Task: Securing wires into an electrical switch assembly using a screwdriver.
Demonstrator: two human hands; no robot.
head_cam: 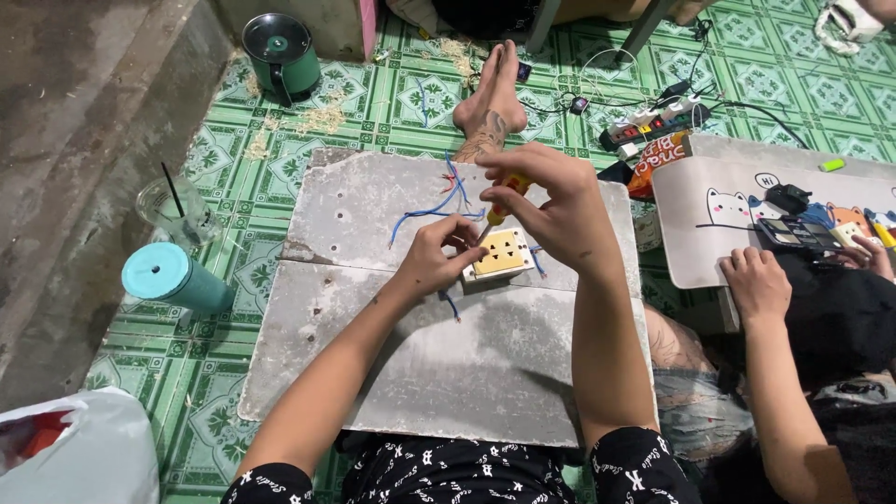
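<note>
Head cam view, looking straight down at the floor setup. The work surface is a scuffed grey board (448,373), really two slabs butted together with a seam across, a few small holes in it, lying flat on green patterned floor tiles (373,103). Bare concrete runs along the left side.

Near the middle of the board sits a cream socket plate (500,253) with blue wires (431,213) curling out behind it. The left hand (437,257) is pinched shut on the plate's left edge, holding it down. The right hand (551,207) is closed around a screwdriver with an orange and yellow handle (509,194), tip angled down toward the plate.

Around it: a teal tumbler (175,278) lying on its side left of the board, a clear cup with a black straw (179,213) just above it, a green lidded pot (281,53) further up, wood shavings scattered on the tiles, a power strip (653,121) with cables upper right. A white plastic bag (79,453) sits bottom left.

On the right, another person's hand (756,283) rests on a cartoon cat mat (737,219).
</note>
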